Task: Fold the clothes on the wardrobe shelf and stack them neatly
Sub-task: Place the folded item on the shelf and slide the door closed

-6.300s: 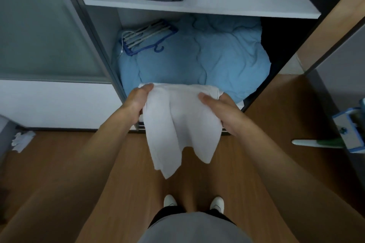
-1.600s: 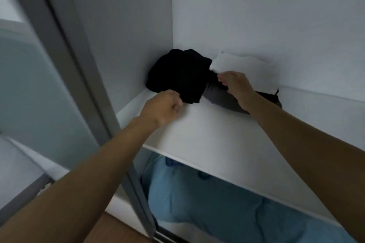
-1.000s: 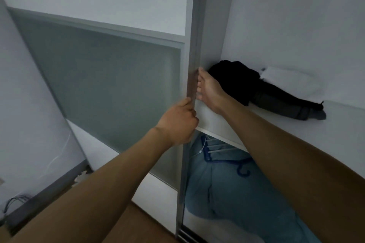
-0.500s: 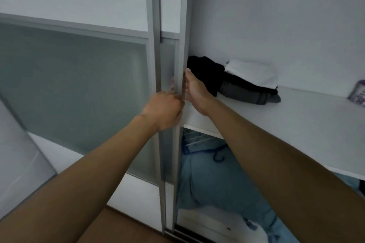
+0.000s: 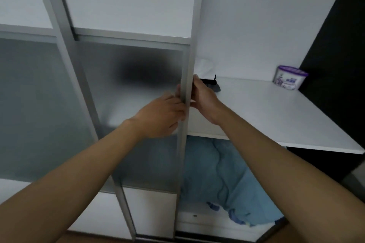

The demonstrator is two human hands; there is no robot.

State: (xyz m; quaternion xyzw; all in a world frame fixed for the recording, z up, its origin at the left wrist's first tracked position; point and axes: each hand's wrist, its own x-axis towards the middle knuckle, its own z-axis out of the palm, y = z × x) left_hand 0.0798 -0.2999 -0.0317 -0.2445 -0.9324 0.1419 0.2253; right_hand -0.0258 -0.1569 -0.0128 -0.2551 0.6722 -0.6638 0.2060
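Folded clothes (image 5: 204,66), one stack topped by a white piece, lie toward the rear left of the shelf (image 5: 276,116), mostly hidden behind one frosted sliding door (image 5: 138,92). Left hand (image 5: 162,116) and right hand (image 5: 203,96) both clasp the door's upright edge, which is probably best slid evenly, with fingers clear of the far jamb. One lidded tub (image 5: 289,78) stands near the shelf's rear right corner.

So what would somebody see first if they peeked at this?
The left hand and right hand hold the metal edge of the frosted sliding door, right in the middle. Behind its glass, dark clothes show as a smudge. A blue quilt fills the space under the white shelf, where a purple-lidded tub sits far right.
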